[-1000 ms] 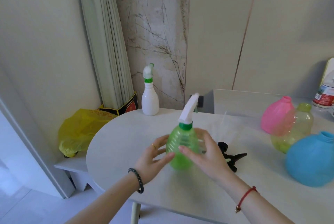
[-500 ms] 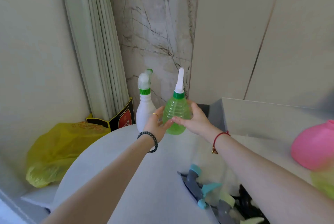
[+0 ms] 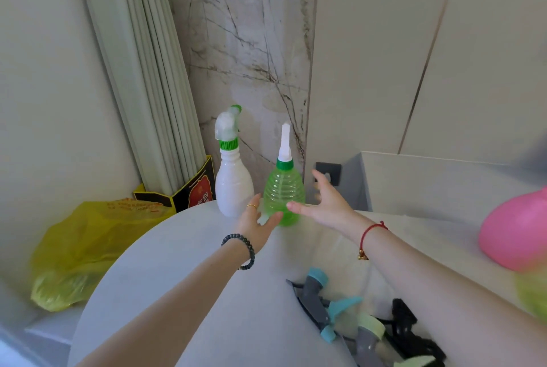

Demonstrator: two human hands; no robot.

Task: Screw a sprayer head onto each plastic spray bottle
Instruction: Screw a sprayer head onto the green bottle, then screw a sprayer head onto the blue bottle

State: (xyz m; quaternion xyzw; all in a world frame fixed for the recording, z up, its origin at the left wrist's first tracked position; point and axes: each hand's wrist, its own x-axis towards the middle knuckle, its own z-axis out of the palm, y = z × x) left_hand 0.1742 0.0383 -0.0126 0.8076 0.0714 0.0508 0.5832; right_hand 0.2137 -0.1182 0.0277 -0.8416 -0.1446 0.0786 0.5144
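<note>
Head view: standing green bottle (image 3: 283,193) upright just beside white bottle (image 3: 233,189) at the table's (image 3: 183,278) far edge; left hand (image 3: 257,226), right hand (image 3: 327,203) fingers spread, holding nothing; avoiding toppling either.

White bottle (image 3: 233,189) crowds green bottle's (image 3: 284,195) left.

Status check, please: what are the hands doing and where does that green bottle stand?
Left hand, right hand: open, empty. Green bottle upright on table, sprayer head on. Nothing in the way.
</note>
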